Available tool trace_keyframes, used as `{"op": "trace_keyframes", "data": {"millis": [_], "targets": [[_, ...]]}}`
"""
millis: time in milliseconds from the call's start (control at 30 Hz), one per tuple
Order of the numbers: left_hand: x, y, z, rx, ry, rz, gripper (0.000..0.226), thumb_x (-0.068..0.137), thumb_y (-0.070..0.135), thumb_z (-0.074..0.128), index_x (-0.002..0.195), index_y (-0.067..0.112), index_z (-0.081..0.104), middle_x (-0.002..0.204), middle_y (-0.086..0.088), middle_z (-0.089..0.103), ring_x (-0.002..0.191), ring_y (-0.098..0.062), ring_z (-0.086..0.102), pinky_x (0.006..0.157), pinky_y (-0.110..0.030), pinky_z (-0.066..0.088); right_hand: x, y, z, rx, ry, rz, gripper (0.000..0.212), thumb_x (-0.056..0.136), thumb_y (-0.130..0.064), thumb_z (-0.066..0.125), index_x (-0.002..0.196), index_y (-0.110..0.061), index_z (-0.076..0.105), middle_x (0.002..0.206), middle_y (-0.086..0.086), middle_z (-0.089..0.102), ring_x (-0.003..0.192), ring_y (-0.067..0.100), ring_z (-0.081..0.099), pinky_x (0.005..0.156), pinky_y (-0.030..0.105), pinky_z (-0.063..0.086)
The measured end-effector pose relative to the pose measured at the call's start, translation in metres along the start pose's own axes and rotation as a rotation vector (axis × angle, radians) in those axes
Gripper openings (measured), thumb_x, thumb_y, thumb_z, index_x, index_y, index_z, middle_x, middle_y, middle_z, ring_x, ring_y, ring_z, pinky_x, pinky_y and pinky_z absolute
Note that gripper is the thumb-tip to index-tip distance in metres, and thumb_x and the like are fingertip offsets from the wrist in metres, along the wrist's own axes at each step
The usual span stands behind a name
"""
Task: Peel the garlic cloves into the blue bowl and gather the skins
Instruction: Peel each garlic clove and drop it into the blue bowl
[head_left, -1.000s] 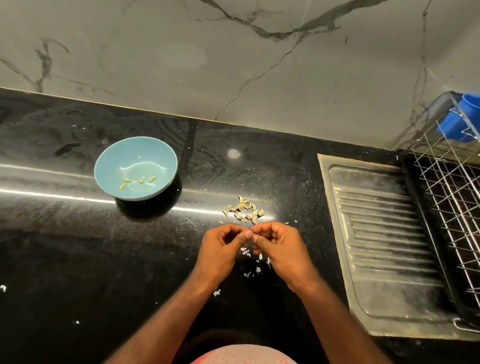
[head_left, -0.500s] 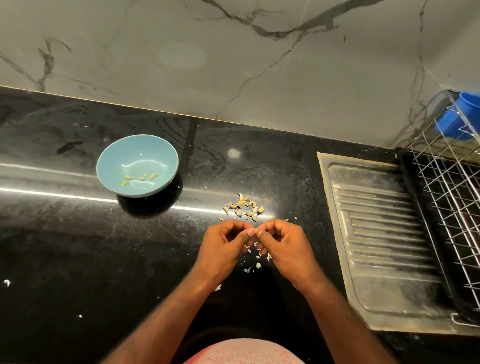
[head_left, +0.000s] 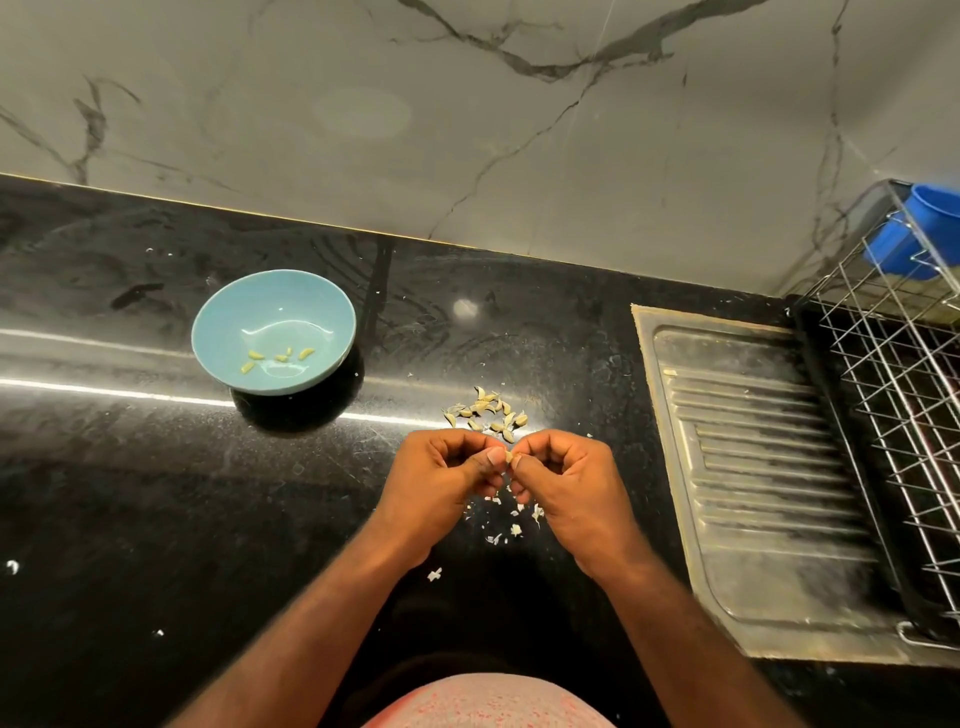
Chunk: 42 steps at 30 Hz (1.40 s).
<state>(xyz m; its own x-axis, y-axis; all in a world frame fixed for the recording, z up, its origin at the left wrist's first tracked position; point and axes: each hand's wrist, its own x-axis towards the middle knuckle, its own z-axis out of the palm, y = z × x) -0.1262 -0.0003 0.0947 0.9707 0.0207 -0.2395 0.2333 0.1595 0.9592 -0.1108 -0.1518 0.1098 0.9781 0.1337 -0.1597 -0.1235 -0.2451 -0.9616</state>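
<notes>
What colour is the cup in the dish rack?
Blue cup, at the dish rack's far corner in the head view.

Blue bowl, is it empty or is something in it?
Not empty: the blue bowl stands upright with a few peeled cloves lying at its bottom.

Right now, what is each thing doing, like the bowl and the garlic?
Blue bowl: upright, a few peeled cloves inside.
Held clove: pinched between both hands.
Left hand: pinching the clove.
Right hand: pinching the clove.
Unpeeled cloves: piled on the counter.
Skins: scattered, not gathered.
</notes>
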Motion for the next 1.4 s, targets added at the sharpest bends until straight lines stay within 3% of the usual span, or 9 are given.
{"op": "trace_keyframes", "data": {"millis": [200,467,600,733,1100,1200,1300,1400], "targets": [[-0.003,0.012,0.003,-0.201,0.056,0.019,0.017,0.081,0.003,0.072,0.097,0.003,0.068,0.078,-0.008,0.073,0.068,-0.018,0.068,0.064,-0.025,0.058,0.004,-0.010,0.001,0.155,-0.011,0.012,0.010,0.089,0.001,0.066,0.083,-0.006,0.070,0.073,0.016,0.071,0.062,0.024,0.063,0.059,0.030,0.054],[-0.005,0.014,0.005,-0.145,0.024,0.041,0.023,0.083,0.024,0.067,0.097,0.008,0.075,0.083,-0.009,0.074,0.076,-0.016,0.068,0.065,-0.021,0.055,0.002,-0.018,0.003,0.183,0.002,-0.003,0.010,0.090,-0.001,0.065,0.083,-0.006,0.069,0.070,0.009,0.071,0.058,0.015,0.063,0.057,0.026,0.052],[-0.004,0.011,0.007,-0.141,0.038,0.002,0.019,0.086,0.019,0.067,0.099,0.006,0.074,0.086,-0.011,0.075,0.079,-0.021,0.069,0.070,-0.029,0.057,0.002,-0.018,0.002,0.156,-0.018,-0.003,0.011,0.090,0.000,0.065,0.083,-0.008,0.069,0.071,0.006,0.072,0.061,0.013,0.066,0.057,0.025,0.053],[-0.004,0.012,0.007,-0.310,0.018,-0.093,0.021,0.087,0.018,0.064,0.097,0.000,0.070,0.083,-0.014,0.073,0.077,-0.024,0.069,0.073,-0.031,0.055,0.002,-0.017,0.001,0.176,-0.018,0.010,0.015,0.090,0.005,0.062,0.082,-0.006,0.067,0.068,0.005,0.070,0.060,0.015,0.064,0.057,0.027,0.053],[-0.002,0.015,0.009,-0.499,0.070,-0.164,0.015,0.079,0.017,0.067,0.085,0.004,0.071,0.079,-0.010,0.071,0.071,-0.014,0.066,0.064,-0.021,0.056,-0.001,-0.012,-0.007,0.245,0.020,0.045,0.025,0.092,0.008,0.050,0.076,-0.004,0.066,0.068,0.012,0.066,0.061,0.022,0.059,0.056,0.029,0.053],[-0.001,0.013,0.008,-0.472,0.073,-0.158,0.015,0.078,0.017,0.069,0.084,0.003,0.072,0.081,-0.011,0.072,0.073,-0.016,0.068,0.066,-0.024,0.058,0.000,-0.008,-0.012,0.173,0.039,0.040,0.024,0.094,-0.004,0.055,0.074,-0.004,0.068,0.070,0.014,0.068,0.061,0.021,0.062,0.056,0.029,0.053],[-0.002,0.012,0.007,-0.466,0.063,-0.161,0.017,0.079,0.016,0.070,0.088,0.001,0.071,0.084,-0.013,0.073,0.076,-0.018,0.069,0.066,-0.025,0.059,0.002,-0.002,-0.019,-0.087,0.052,0.023,0.021,0.092,-0.016,0.067,0.072,-0.013,0.070,0.068,0.007,0.070,0.062,0.017,0.064,0.062,0.030,0.054],[-0.002,0.013,0.007,-0.481,0.068,-0.168,0.021,0.076,0.014,0.071,0.090,-0.001,0.069,0.087,-0.018,0.074,0.076,-0.022,0.072,0.065,-0.026,0.060,0.005,0.002,-0.026,-0.280,0.041,0.047,0.014,0.085,-0.019,0.076,0.072,-0.018,0.071,0.066,0.000,0.070,0.059,0.006,0.061,0.059,0.023,0.051]]}}
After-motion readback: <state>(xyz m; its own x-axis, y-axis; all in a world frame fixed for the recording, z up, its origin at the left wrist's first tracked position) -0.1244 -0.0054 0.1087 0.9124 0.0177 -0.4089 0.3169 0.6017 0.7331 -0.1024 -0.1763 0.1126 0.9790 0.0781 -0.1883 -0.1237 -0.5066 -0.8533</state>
